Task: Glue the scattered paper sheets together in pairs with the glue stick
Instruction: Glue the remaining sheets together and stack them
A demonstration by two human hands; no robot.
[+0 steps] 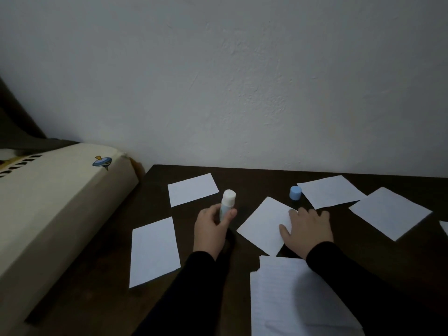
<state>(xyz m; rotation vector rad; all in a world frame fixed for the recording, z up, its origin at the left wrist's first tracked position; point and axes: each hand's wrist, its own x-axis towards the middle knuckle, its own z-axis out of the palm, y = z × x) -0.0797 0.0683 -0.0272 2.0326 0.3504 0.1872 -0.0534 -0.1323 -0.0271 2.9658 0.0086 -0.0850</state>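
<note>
Several white paper sheets lie scattered on the dark table (242, 175). My left hand (213, 229) grips the uncapped white glue stick (228, 201) upright, between a far-left sheet (192, 189) and a central tilted sheet (263, 225). My right hand (306, 230) lies flat with spread fingers on the right edge of that central sheet. The blue cap (295, 193) stands just beyond my right hand. More sheets lie near left (154, 252), far right (329, 191) and right (390, 212). A stack of lined sheets (291, 301) sits near me, partly under my right sleeve.
A cream mattress or cushion (55, 197) with a small spinning-top print borders the table's left side. A white wall (242, 81) rises directly behind the table. Another sheet's corner (444, 226) peeks in at the right frame edge.
</note>
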